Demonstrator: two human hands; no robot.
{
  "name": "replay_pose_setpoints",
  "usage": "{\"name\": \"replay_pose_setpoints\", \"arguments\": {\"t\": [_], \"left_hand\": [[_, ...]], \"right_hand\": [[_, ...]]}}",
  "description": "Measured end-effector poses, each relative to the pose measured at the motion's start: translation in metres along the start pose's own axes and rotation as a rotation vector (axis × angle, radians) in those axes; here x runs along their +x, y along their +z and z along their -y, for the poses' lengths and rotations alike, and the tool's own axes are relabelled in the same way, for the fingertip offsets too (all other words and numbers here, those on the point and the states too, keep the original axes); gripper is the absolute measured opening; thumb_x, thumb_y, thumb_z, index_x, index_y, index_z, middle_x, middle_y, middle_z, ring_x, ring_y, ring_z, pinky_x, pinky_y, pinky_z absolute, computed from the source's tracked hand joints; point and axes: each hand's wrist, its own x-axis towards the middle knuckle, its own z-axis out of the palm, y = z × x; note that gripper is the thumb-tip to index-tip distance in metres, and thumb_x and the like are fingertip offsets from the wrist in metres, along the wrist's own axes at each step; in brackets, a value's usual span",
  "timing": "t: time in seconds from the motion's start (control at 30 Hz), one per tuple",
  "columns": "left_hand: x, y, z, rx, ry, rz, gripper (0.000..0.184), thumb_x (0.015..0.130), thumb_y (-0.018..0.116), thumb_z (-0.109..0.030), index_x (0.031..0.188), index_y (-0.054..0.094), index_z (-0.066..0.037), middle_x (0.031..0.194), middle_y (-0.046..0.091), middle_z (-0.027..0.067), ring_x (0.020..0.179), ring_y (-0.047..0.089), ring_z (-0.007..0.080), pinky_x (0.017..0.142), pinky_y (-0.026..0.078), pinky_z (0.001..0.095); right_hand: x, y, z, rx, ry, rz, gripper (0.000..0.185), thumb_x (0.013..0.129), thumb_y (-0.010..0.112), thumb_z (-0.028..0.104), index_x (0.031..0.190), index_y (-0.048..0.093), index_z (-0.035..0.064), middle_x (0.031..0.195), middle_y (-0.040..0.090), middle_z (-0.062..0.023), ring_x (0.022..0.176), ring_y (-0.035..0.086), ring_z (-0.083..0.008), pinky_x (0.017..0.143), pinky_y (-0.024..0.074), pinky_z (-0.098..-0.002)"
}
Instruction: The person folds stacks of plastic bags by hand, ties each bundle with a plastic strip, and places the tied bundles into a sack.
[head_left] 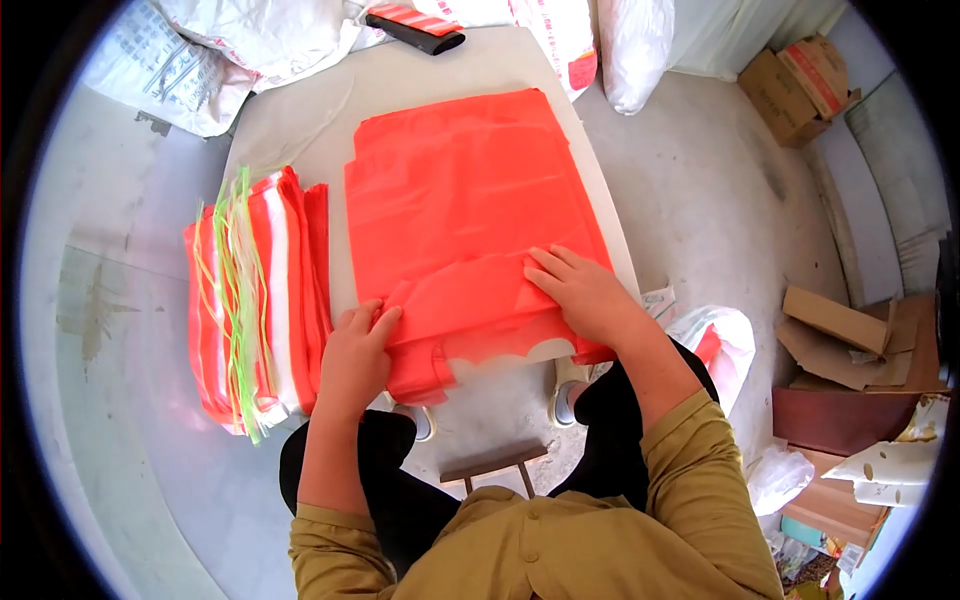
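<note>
At the counter's (pixel 300 115) near edge, your L hand (pixel 356 357) & R hand (pixel 590 298) lie open, fingers spread on the red plastic bags (pixel 460 190), neither clenched. Bags lie flat in a stack w/ their near end over the edge, prob. so you can get at the loose layers. Hands sit apart, likely to keep the top film from slipping. Red-and-white bundle (pixel 281 290) w/ green strips (pixel 238 300) is L of the stack, prob. for easy reach.

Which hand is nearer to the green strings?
Left. The left hand is on the red sheets, right of the strings; the right hand lies farther right on the sheets.
</note>
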Motion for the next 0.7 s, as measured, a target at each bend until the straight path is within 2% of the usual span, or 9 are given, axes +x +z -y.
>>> {"name": "replay_pose_setpoints", "arguments": {"t": [0.07, 0.17, 0.3, 0.47, 0.6, 0.7], "left_hand": [[0.000, 0.009, 0.003, 0.073, 0.048, -0.061, 0.052, 0.078, 0.062, 0.005, 0.128, 0.067, -0.010, 0.131, 0.064, 0.0133, 0.114, 0.064, 0.0341, 0.085, 0.057, 0.0451], [0.000, 0.013, 0.004, 0.093, 0.037, -0.109, 0.050, 0.080, 0.060, 0.006, 0.127, 0.069, -0.010, 0.130, 0.064, 0.0134, 0.107, 0.066, 0.0346, 0.083, 0.058, 0.0439], [-0.001, 0.009, 0.001, -0.107, -0.076, -0.121, 0.043, 0.080, 0.060, 0.007, 0.118, 0.073, -0.007, 0.129, 0.063, 0.0146, 0.104, 0.068, 0.0352, 0.085, 0.057, 0.0439], [-0.004, -0.006, 0.004, -0.364, -0.152, -0.104, 0.035, 0.079, 0.064, 0.008, 0.111, 0.075, -0.002, 0.126, 0.064, 0.0152, 0.104, 0.067, 0.0349, 0.088, 0.056, 0.0421], [-0.008, -0.013, 0.008, -0.372, -0.089, -0.094, 0.029, 0.080, 0.068, 0.006, 0.108, 0.073, 0.000, 0.120, 0.066, 0.0148, 0.106, 0.066, 0.0346, 0.092, 0.055, 0.0403], [-0.010, -0.021, 0.006, -0.372, -0.080, -0.084, 0.026, 0.079, 0.070, 0.005, 0.104, 0.072, 0.000, 0.119, 0.067, 0.0144, 0.111, 0.064, 0.0351, 0.096, 0.053, 0.0410]], "right_hand": [[-0.001, 0.005, -0.003, -0.025, 0.007, -0.044, 0.058, 0.083, 0.057, -0.007, 0.138, 0.059, 0.0090, 0.155, 0.050, -0.0090, 0.141, 0.048, -0.0313, 0.109, 0.0493, -0.0409], [-0.004, 0.002, -0.005, -0.012, 0.038, -0.058, 0.055, 0.086, 0.055, -0.005, 0.138, 0.061, 0.0112, 0.152, 0.053, -0.0082, 0.137, 0.052, -0.0299, 0.106, 0.0511, -0.0405], [-0.007, -0.013, -0.007, 0.072, 0.096, -0.066, 0.044, 0.089, 0.054, 0.000, 0.131, 0.064, 0.0114, 0.142, 0.061, -0.0059, 0.127, 0.060, -0.0293, 0.099, 0.0533, -0.0421], [-0.010, -0.032, -0.015, 0.230, 0.125, -0.003, 0.039, 0.092, 0.057, 0.000, 0.127, 0.070, 0.0102, 0.132, 0.069, -0.0091, 0.119, 0.066, -0.0311, 0.098, 0.0543, -0.0403], [-0.014, -0.033, -0.023, 0.331, 0.116, -0.022, 0.030, 0.092, 0.057, 0.006, 0.119, 0.070, 0.0104, 0.111, 0.071, -0.0163, 0.103, 0.066, -0.0390, 0.086, 0.0536, -0.0453], [-0.019, -0.039, -0.026, 0.413, 0.127, -0.005, 0.029, 0.093, 0.059, 0.008, 0.120, 0.070, 0.0104, 0.110, 0.071, -0.0177, 0.102, 0.066, -0.0387, 0.086, 0.0534, -0.0448]]}}
